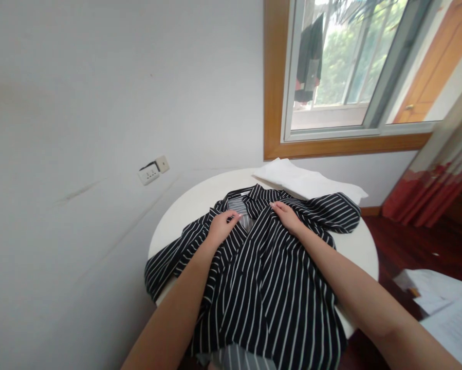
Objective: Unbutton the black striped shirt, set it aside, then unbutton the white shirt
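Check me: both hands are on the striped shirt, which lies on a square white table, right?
Not quite: the white table is round, not square, as the head view shows. The left hand and right hand are indeed on the striped shirt lying there.

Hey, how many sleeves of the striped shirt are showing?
2: one sleeve drapes over the left edge of the table; the other sleeve lies toward the right side.

Carrying, on the round white counter [186,210], a black shirt with white stripes [280,280], spreading over most of the top and drooping past the left and near edges, and supporting a white sheet [300,178] along the far right side, partly behind one striped sleeve [340,213].
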A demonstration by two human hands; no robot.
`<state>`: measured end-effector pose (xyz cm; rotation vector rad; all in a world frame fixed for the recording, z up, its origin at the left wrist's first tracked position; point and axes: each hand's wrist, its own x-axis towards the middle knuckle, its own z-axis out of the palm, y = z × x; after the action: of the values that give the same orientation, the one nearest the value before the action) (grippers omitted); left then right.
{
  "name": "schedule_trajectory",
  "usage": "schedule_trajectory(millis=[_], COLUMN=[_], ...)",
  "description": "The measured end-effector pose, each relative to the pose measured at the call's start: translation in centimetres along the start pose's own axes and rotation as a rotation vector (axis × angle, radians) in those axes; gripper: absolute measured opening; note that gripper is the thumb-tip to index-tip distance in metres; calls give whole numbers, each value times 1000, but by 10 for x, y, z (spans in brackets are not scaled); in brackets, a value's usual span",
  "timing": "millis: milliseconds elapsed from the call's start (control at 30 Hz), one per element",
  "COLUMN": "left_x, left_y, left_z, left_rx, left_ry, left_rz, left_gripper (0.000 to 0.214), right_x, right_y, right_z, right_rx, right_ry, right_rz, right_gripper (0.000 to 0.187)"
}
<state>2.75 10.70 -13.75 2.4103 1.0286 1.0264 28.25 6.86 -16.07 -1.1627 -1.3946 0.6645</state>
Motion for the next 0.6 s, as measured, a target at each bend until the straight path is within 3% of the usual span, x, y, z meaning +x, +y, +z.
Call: schedule_trajectory(millis=[167, 233, 300, 467, 600], left_x=[-1, -1, -2, -7, -9], left_y=[27, 41, 47, 27, 12], left_z=[-16, -17, -14, 11, 27], left_rx=[-78, -171, -245, -396, -452], left_ry=[-277, -409, -485, -311, -229], left_rz=[260, 277, 204, -85, -127], left_gripper=[24, 28, 28, 27, 29], right_x=[1, 1, 4, 23, 41], right_y=[4, 5, 7, 18, 25], right_z=[-1, -1, -3, -8, -3], right_rx=[58, 62, 60, -16, -56], right_ry=[76, 102, 149, 271, 210], right_rz=[57, 62, 68, 74, 1], right_gripper=[44, 45, 46, 53, 52])
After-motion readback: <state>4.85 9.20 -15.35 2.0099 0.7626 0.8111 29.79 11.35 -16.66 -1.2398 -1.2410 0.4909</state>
